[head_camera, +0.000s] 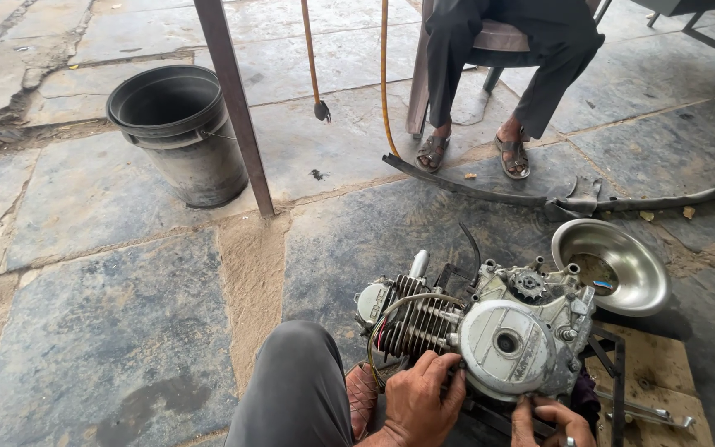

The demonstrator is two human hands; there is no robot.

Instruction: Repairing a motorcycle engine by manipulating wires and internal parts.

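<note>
An engine is seen low and right of centre on the stone floor. The left hand is curled around its underside; the right hand is pinching the round cover's edge. Fingers could be caught if the engine were tipped.

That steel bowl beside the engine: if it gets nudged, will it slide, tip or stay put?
The steel bowl looks thin and light, so a nudge would probably slide it. It sits tilted beside the engine, so it may rock or tip. Its polished surface is likely slippery.

Black bucket, steel bowl (shiny), seated person's sandalled feet
</note>
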